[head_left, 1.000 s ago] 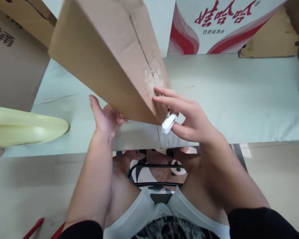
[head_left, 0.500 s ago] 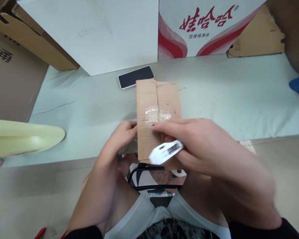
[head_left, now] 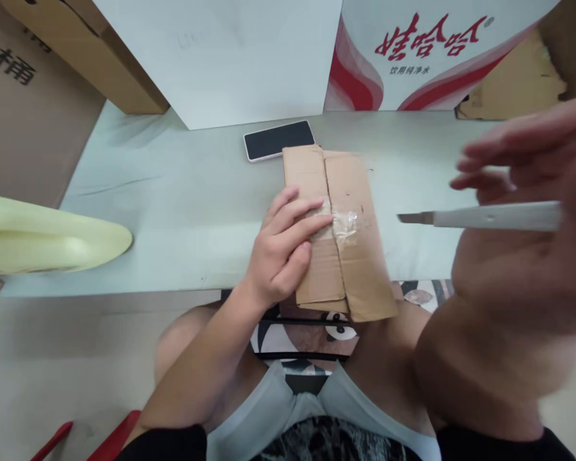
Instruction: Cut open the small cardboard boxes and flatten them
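A small brown cardboard box (head_left: 350, 243) lies flat on the pale table (head_left: 173, 218), its near end hanging over the table edge. Clear tape crosses the seam on its top. My left hand (head_left: 283, 246) rests on the box's left half, fingers spread flat over the tape. My right hand (head_left: 523, 256) is raised close to the camera at the right, blurred, and grips a white utility knife (head_left: 484, 216). The knife's short blade points left toward the box, clear of it.
A black phone (head_left: 278, 139) lies just behind the box. A white board (head_left: 230, 57) and a red-and-white printed carton (head_left: 413, 51) stand at the back. Brown cartons (head_left: 29, 109) stand at the left, a pale yellow plastic piece (head_left: 52, 237) beside them.
The box went from tilted up on edge to lying flat. My left hand moved on top of it. My right hand lifted away to the right with the knife, blade now out.
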{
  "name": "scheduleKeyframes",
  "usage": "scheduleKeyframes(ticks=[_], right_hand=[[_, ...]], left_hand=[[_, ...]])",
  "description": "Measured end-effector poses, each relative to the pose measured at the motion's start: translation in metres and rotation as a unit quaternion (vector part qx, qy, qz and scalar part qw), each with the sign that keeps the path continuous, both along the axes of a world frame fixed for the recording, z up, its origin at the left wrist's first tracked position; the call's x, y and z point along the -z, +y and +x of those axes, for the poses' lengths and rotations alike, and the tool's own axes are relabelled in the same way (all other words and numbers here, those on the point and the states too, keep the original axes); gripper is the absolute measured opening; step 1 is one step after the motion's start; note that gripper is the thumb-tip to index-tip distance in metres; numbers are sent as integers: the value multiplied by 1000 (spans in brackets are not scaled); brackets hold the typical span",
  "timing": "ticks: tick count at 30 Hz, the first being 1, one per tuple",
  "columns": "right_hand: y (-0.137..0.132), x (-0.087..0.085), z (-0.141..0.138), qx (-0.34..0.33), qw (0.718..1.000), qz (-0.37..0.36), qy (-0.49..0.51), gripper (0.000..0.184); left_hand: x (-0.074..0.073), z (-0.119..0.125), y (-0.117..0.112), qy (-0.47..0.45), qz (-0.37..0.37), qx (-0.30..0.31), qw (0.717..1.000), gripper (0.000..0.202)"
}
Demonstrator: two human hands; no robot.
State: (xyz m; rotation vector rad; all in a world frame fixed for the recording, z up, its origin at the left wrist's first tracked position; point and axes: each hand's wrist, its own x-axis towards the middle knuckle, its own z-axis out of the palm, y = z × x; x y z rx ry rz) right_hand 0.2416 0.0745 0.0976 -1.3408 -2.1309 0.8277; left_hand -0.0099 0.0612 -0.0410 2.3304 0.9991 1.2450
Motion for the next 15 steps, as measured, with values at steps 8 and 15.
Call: scheduleKeyframes(ticks=[8, 15], right_hand=[[-27, 35, -63, 187, 967, 4, 172, 16], [-21, 61, -61, 202, 942, 0, 267, 5]], left_hand=[[7, 15, -15, -19, 44, -50, 998, 44], [11, 12, -10, -29, 59, -43, 997, 43]])
